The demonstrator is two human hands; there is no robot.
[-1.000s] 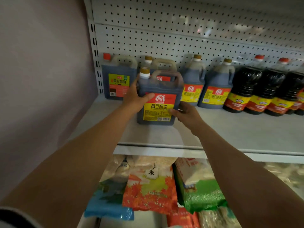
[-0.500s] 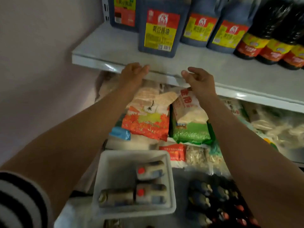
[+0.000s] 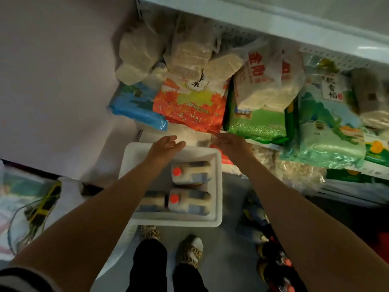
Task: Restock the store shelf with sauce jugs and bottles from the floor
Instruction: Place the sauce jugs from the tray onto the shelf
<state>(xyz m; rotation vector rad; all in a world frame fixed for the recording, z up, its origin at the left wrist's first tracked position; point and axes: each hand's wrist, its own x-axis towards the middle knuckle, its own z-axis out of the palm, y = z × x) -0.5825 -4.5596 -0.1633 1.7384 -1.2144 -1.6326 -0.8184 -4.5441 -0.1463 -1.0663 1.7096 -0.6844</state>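
Observation:
A white bin (image 3: 217, 186) stands on the floor below me. Three sauce jugs are in it: two with red caps, the far one (image 3: 190, 172) and the near one (image 3: 188, 200), and a third jug (image 3: 151, 201) partly behind my left forearm. My left hand (image 3: 165, 147) hovers over the bin's far rim, fingers apart, holding nothing. Just past the bin's far right corner, my right hand (image 3: 229, 143) is likewise open with nothing in it. Dark bottles (image 3: 273, 260) with red caps lie on the floor at the right. The shelf edge (image 3: 294, 24) crosses the top.
Several bags of rice (image 3: 189, 104) fill the lower shelf beyond the bin. A wall (image 3: 52, 81) closes the left side. Bagged goods and a yellow-black strap (image 3: 42, 205) lie at lower left. My feet in patterned slippers (image 3: 189, 249) stand on the grey floor behind the bin.
Both hands let go of the jug on the upper shelf and dropped down to the bin. My view has tilted from the shelf down to the floor.

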